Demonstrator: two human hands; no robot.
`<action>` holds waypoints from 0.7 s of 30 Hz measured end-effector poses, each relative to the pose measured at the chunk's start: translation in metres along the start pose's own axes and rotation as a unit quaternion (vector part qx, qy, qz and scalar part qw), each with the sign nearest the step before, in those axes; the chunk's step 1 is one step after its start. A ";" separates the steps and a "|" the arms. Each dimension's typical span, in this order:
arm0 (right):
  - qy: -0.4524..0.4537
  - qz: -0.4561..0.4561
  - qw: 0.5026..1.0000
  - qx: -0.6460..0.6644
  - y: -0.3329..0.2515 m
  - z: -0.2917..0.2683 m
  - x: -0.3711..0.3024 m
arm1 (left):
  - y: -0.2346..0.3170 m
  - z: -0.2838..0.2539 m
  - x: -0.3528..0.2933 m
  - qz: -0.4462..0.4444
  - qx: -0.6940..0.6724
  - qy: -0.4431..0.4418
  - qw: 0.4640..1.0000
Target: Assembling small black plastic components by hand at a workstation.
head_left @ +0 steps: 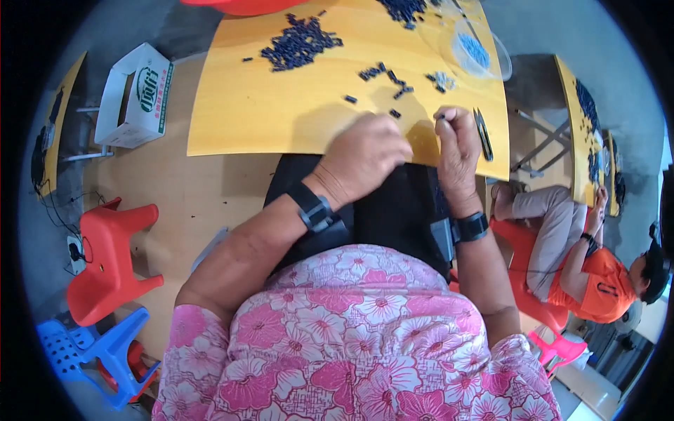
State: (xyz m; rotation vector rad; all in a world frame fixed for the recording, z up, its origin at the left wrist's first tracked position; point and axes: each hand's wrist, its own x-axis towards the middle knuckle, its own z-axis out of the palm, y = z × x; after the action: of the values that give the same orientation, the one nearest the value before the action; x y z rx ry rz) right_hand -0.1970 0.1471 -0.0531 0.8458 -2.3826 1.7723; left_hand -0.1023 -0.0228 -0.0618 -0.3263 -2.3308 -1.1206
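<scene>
Over the table's near edge, my left hand (pixel 366 153) is curled with its fingers drawn together. It is blurred, and whatever it may hold is hidden. Just to its right, my right hand (pixel 458 151) pinches a small black part (pixel 441 118) between thumb and forefinger. Beyond the hands lie single black pieces, one of them (pixel 395 113) close to my left fingers, with a loose cluster (pixel 379 71) farther off. A pair of dark tweezers (pixel 483 133) lies right of my right hand. Small whitish clear pieces (pixel 444 81) sit beyond it.
The yellow table (pixel 239 119) carries a large heap of black parts (pixel 300 45), another heap (pixel 404 10) and a clear tub (pixel 503 67) with blue bits (pixel 474 50). A red basin (pixel 242 5) stands at the far edge. Another person (pixel 597 281) sits at a table on the right.
</scene>
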 end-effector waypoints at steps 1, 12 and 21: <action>-0.008 0.021 1.000 -0.010 -0.007 -0.004 0.000 | -0.002 -0.003 -0.002 -0.060 -0.039 0.012 0.997; -0.016 0.162 0.941 0.295 0.013 -0.039 -0.039 | 0.021 -0.016 -0.026 -0.135 -0.043 -0.081 0.987; -0.035 0.187 0.939 0.288 0.008 -0.054 -0.059 | 0.021 -0.033 -0.030 -0.253 -0.018 -0.013 0.967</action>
State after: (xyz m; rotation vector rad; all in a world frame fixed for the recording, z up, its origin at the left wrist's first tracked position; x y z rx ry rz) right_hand -0.1653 0.2198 -0.0626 0.5058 -2.1887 2.7099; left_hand -0.0563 -0.0346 -0.0476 0.2646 -2.4896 -1.3935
